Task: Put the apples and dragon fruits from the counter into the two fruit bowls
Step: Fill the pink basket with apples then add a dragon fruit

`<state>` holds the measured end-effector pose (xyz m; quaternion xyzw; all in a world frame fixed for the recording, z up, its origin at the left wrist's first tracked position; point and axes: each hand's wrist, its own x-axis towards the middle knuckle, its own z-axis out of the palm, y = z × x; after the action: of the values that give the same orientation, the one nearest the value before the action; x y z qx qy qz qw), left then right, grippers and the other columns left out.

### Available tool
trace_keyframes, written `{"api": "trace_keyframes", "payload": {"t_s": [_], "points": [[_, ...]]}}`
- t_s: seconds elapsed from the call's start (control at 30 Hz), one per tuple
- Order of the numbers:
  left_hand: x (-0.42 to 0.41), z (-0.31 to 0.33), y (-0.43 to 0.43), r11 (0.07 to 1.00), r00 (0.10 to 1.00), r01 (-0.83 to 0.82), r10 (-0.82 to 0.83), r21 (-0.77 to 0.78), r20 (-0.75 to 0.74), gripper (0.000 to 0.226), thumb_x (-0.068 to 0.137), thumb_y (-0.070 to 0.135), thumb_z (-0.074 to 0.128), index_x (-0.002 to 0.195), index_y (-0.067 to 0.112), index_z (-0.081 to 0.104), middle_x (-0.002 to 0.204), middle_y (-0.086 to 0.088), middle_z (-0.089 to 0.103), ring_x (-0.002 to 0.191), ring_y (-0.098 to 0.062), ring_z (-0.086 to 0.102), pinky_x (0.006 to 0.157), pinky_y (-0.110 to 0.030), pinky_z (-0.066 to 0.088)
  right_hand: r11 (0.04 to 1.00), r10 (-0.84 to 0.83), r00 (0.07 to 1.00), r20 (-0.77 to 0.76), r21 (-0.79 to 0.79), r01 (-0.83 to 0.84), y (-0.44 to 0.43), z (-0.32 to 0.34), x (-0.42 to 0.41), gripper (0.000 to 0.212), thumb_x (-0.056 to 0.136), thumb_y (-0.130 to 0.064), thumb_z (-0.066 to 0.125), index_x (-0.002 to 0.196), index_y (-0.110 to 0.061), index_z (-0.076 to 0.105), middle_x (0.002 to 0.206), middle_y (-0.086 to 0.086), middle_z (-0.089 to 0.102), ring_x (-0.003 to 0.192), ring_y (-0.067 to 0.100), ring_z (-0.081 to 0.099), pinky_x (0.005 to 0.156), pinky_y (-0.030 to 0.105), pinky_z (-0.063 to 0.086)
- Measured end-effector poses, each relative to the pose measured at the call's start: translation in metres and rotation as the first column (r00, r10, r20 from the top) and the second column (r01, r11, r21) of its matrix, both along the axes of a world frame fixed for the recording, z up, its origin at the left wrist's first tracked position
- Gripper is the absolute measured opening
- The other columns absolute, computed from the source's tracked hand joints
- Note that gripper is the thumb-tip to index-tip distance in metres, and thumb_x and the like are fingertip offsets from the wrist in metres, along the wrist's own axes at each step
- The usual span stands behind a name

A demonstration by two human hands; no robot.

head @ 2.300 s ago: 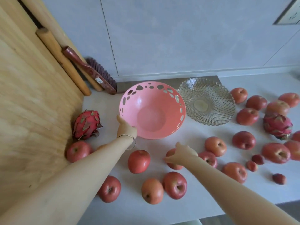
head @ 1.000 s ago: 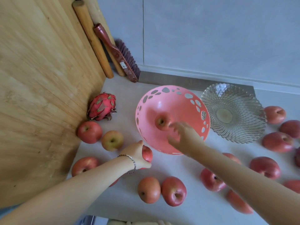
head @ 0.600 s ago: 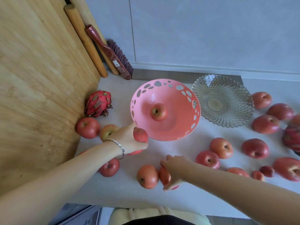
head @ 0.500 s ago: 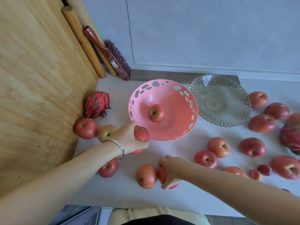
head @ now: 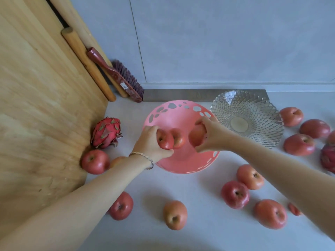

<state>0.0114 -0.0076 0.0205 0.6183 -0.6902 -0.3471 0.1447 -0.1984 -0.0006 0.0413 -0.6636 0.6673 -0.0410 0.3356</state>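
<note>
Pink bowl (head: 183,113) — I see my left hand (head: 150,144) clasping an apple (head: 164,140) over it, my right hand (head: 212,134) clasping another (head: 196,135); third apple (head: 179,140) between.

Both forearms reach forward, converging. The left hand (head: 151,142) curls its grip closed, bracelet at the wrist; the right hand (head: 211,135) likewise clasps, fingers bent.

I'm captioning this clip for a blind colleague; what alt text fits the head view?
Both hands hold apples over a pink bowl: the left hand grips one beside an apple already inside, the right hand another. A clear glass bowl sits empty; more fruit dots the counter.
</note>
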Motion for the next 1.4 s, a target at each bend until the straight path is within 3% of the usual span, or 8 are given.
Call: {"api": "trace_keyframes", "payload": {"t_s": [0.13,0.3,0.43,0.67,0.87,1.0,1.17,1.4], "points": [[-0.017,-0.017,0.01,0.981,0.973,0.186,-0.192,0.059,0.125,0.067,0.052,0.028,0.082,0.109,0.016,0.049,0.105,0.002,0.038,0.098,-0.02,0.049,0.084,-0.029,0.044,0.986,0.166,0.938,-0.304,0.023,-0.167,-0.018,-0.036,-0.001,0.099,0.052,-0.027,0.085,0.134,-0.019,0.031,0.131,0.01,0.035,0.118,0.034,0.044,0.099,0.047,0.043],[-0.019,-0.032,0.009,0.985,0.979,0.146,-0.158,0.097,0.129,0.071,0.056,0.029,0.08,0.117,0.019,0.045,0.116,0.001,0.04,0.104,-0.018,0.048,0.083,-0.023,0.037,0.974,0.202,0.909,-0.365,-0.023,-0.226,-0.05,-0.067,0.004,0.097,0.052,-0.021,0.086,0.13,-0.013,0.03,0.131,0.012,0.038,0.12,0.034,0.042,0.097,0.042,0.042],[-0.019,-0.037,0.008,0.976,0.966,0.176,-0.197,0.128,0.168,0.069,0.058,0.025,0.078,0.117,0.018,0.045,0.117,0.001,0.039,0.104,-0.019,0.049,0.084,-0.025,0.042,0.976,0.194,0.937,-0.29,-0.035,-0.213,-0.061,-0.082,0.002,0.094,0.056,-0.019,0.081,0.135,-0.02,0.03,0.135,0.014,0.023,0.107,0.035,0.05,0.075,0.031,0.041],[-0.03,-0.045,0.015,0.978,0.985,0.11,-0.131,0.18,0.108,0.07,0.055,0.032,0.08,0.114,0.02,0.044,0.113,0.005,0.038,0.089,-0.015,0.049,0.079,-0.028,0.046,0.982,0.036,0.989,-0.147,-0.178,-0.062,-0.031,-0.078,0.012,0.088,0.069,-0.015,0.067,0.143,-0.025,0.022,0.147,0.01,0.017,0.135,0.037,0.014,0.111,0.049,0.019],[-0.044,-0.039,0.014,0.964,0.972,-0.078,0.13,0.254,-0.198,0.071,0.053,0.025,0.081,0.105,0.033,0.034,0.093,0.02,0.051,0.087,-0.011,0.059,0.073,-0.02,0.045,0.942,0.331,0.931,0.152,-0.113,-0.316,0.022,-0.063,0.02,0.092,0.06,-0.013,0.073,0.139,-0.034,0.029,0.133,0.005,0.03,0.123,0.024,0.036,0.1,0.036,0.041],[-0.051,-0.035,0.016,0.968,0.965,-0.054,0.115,0.246,-0.238,0.076,0.059,0.022,0.076,0.119,0.025,0.03,0.101,0.01,0.053,0.087,-0.013,0.055,0.062,-0.01,0.037,0.962,0.266,0.933,0.242,-0.135,-0.239,0.026,-0.061,0.025,0.085,0.058,-0.02,0.077,0.132,-0.031,0.037,0.124,-0.005,0.035,0.106,0.021,0.054,0.087,0.028,0.046],[-0.038,-0.028,0.01,0.96,0.952,0.131,-0.052,0.249,-0.302,0.062,0.068,0.015,0.071,0.123,0.024,0.043,0.122,0.001,0.048,0.108,-0.012,0.051,0.084,-0.013,0.04,0.975,0.144,0.971,0.191,-0.195,-0.106,0.022,-0.063,0.015,0.083,0.053,-0.023,0.074,0.129,-0.028,0.041,0.119,-0.005,0.043,0.1,0.025,0.059,0.083,0.029,0.048],[-0.039,-0.052,-0.015,0.969,0.928,0.175,-0.221,0.173,0.299,0.088,0.071,0.037,0.068,0.142,0.029,0.016,0.138,-0.009,0.027,0.121,-0.03,0.042,0.095,-0.038,0.039,0.992,-0.116,0.993,-0.034,-0.047,0.115,0.013,-0.077,0.004,0.091,0.05,-0.017,0.079,0.131,-0.02,0.037,0.128,-0.001,0.045,0.118,0.025,0.044,0.09,0.035,0.045]]}}
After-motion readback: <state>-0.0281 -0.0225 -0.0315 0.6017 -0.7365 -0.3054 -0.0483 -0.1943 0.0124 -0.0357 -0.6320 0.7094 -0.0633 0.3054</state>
